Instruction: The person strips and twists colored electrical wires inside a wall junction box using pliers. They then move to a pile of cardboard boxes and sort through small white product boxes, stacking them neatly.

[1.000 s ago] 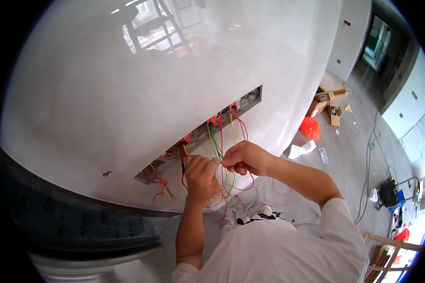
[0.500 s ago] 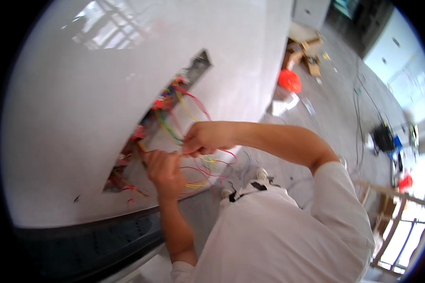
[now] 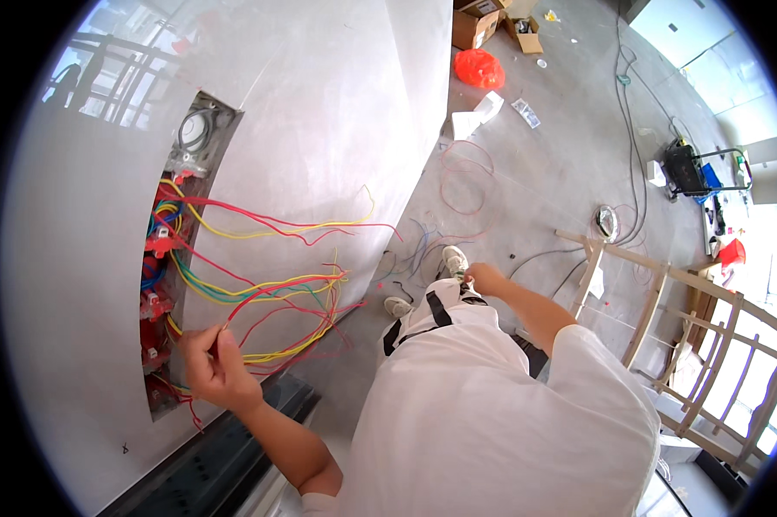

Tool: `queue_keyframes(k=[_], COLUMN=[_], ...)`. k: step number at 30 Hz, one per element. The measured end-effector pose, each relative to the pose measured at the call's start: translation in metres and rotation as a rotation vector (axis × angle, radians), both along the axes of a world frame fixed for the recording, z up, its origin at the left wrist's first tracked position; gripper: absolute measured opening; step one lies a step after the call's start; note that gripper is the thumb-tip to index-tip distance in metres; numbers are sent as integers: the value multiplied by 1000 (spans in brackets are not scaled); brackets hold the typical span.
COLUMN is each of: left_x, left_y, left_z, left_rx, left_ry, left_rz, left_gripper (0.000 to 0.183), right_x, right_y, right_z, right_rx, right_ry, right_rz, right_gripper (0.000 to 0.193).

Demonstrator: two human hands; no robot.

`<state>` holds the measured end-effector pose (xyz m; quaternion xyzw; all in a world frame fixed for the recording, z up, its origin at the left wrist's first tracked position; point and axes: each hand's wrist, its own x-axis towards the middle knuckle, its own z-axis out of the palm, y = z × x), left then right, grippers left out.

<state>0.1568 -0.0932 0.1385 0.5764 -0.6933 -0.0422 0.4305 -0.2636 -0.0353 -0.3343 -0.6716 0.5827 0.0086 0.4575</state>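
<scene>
My left hand (image 3: 219, 370) is closed in a pinch on a red wire (image 3: 249, 301), whose end shows at the fingertips. Beside it, a wall slot holds a row of red junction boxes (image 3: 157, 304). Red, yellow and green wires (image 3: 298, 343) spill from the boxes, looping across the white wall panel. A higher bundle of red and yellow wires (image 3: 259, 222) sticks out to the right. My right hand (image 3: 486, 281) is down by my trousers, away from the wires. Its fingers are drawn together; what they hold, if anything, is too small to name.
A wooden sawhorse-like frame (image 3: 674, 274) stands on the right. Cables (image 3: 630, 129) run along the floor, and a thin red wire loop (image 3: 467, 178) lies near the panel edge. Farther off are an orange-red bag (image 3: 480, 69), cardboard boxes (image 3: 477, 28) and a black cart (image 3: 683, 169).
Both hands were together at the wires. The right has drawn away to my trousers; the left has moved left and lower, now pinching a red wire. The view has shifted and sharpened.
</scene>
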Motion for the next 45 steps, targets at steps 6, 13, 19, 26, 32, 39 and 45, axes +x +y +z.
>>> queue_keyframes(k=[6, 13, 19, 26, 32, 39, 45], left_x=[-7, -20, -20, -8, -49, -164, -210], left_y=[-2, -9, -14, 3, -4, 1, -21], left_z=[5, 15, 19, 19, 13, -154, -429], left_rx=[28, -28, -72, -95, -296, 554, 1398], left_ry=[20, -169, -185, -220, -485, -1, -12], left_rz=[72, 72, 34, 62, 55, -722, -934], left_gripper=[8, 9, 11, 14, 24, 17, 55], right_x=[12, -10, -24, -10, -32, 10, 18], right_y=[27, 34, 42, 36, 31, 26, 37], right_z=[-14, 16, -45, 19, -14, 38, 53], right_rx=[-244, -364, -168, -152, -141, -349, -337], right_ry=[-75, -139, -500, -503, -86, -350, -393], right_rz=[148, 85, -291, -316, -323, -319, -186], right_gripper=[22, 22, 21, 19, 20, 21, 24])
